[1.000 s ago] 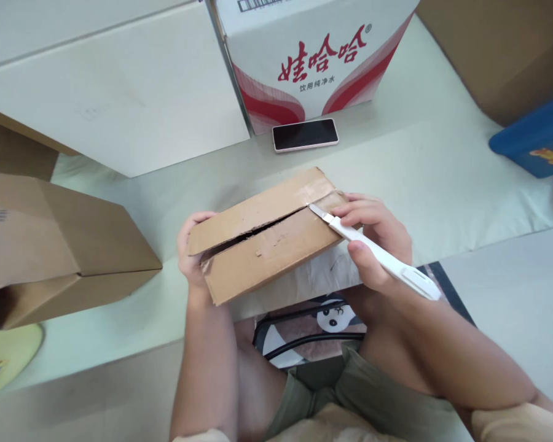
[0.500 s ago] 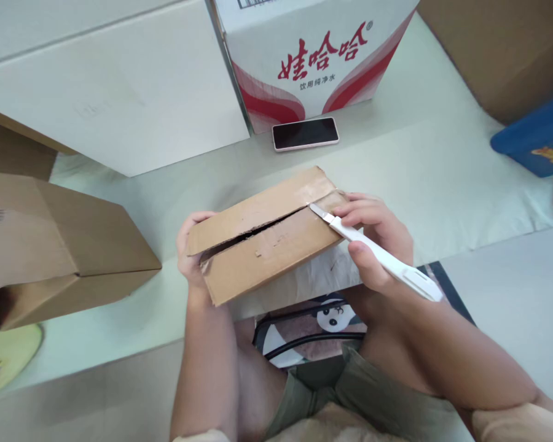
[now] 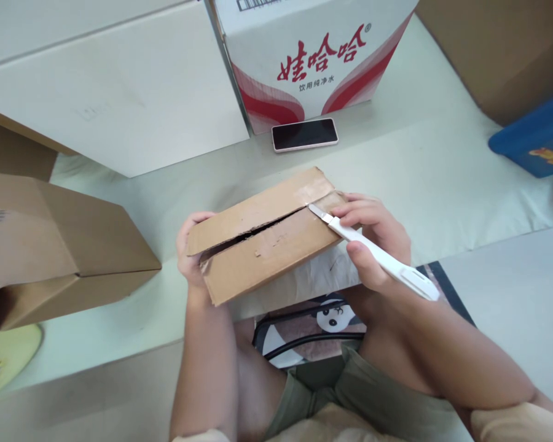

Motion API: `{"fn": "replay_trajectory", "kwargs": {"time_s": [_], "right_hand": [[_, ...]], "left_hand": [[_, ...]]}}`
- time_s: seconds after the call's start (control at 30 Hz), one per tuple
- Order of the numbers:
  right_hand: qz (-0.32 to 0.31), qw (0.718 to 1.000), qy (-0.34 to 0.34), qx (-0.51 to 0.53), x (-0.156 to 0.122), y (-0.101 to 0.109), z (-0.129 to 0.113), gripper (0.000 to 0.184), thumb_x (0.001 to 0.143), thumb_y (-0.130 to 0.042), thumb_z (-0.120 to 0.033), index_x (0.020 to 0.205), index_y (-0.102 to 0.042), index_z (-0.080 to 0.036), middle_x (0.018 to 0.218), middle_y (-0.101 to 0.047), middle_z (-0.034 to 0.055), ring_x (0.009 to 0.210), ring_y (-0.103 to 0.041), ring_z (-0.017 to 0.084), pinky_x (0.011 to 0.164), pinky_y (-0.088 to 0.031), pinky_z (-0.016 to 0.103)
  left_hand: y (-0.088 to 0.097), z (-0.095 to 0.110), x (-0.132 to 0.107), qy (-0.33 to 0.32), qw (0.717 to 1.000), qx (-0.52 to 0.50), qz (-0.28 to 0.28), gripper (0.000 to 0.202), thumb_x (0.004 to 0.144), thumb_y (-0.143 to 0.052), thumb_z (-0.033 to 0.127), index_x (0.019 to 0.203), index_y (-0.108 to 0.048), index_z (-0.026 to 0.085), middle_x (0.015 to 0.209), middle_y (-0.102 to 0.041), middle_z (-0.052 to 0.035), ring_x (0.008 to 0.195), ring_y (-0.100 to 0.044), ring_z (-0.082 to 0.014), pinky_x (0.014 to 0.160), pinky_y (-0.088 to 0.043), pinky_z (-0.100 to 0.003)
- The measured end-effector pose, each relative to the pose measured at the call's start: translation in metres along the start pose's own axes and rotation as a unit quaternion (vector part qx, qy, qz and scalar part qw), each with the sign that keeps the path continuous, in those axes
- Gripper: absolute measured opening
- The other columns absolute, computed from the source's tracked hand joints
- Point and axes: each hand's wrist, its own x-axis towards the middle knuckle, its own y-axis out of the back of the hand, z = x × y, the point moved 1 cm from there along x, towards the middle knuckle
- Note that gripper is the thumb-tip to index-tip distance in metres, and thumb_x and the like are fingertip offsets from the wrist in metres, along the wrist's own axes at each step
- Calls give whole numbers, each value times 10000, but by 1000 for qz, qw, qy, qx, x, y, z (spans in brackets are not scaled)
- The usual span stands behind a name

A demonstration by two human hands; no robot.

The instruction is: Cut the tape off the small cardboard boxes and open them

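A small brown cardboard box is held tilted above the table's near edge. Its top seam is split along most of its length, with tape still over the right end. My left hand grips the box's left end. My right hand holds a white utility knife, its blade tip resting on the taped right end of the seam.
A white and red printed carton stands behind, a black phone lying in front of it. An open brown box lies at left, a white box behind it, a blue bin at right. A panda-print stool stands below.
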Motion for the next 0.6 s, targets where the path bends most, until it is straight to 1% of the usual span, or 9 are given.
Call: {"fn": "replay_trajectory", "kwargs": {"time_s": [0.13, 0.27, 0.43, 0.6], "right_hand": [[-4, 1000, 1, -4, 1, 0, -1, 173, 912, -658, -329, 1070, -684, -263, 1028, -777, 54, 985, -743, 251, 1069, -579, 525], [-3, 1000, 1, -9, 2, 0, 0, 169, 914, -651, -337, 1068, -680, -275, 1024, -777, 46, 985, -744, 254, 1059, -584, 537], [2, 1000, 1, -9, 1, 0, 0, 173, 913, -647, -348, 1066, -680, -275, 1022, -779, 44, 987, -742, 253, 1061, -582, 536], [0, 1000, 2, -16, 1, 0, -1, 168, 912, -647, -351, 1061, -675, -277, 1012, -779, 43, 971, -746, 255, 1047, -586, 542]], "left_hand": [[-1, 1, 1, 7, 1000, 1, 1, 376, 478, -744, 464, 723, -745, 178, 674, -663, -44, 594, -590, -177, 540, -439, -273], [-2, 2, 0, -1, 1000, 4, -7, 394, 504, -764, 496, 731, -735, 176, 665, -640, -36, 579, -575, -166, 528, -427, -266], [-1, 2, 0, 13, 1000, -4, 6, 369, 474, -762, 462, 714, -751, 182, 663, -662, -40, 581, -583, -168, 529, -433, -263], [-1, 1, 0, 17, 1000, 0, 13, 375, 470, -764, 476, 711, -753, 190, 666, -664, -36, 584, -583, -166, 535, -436, -261]]}}
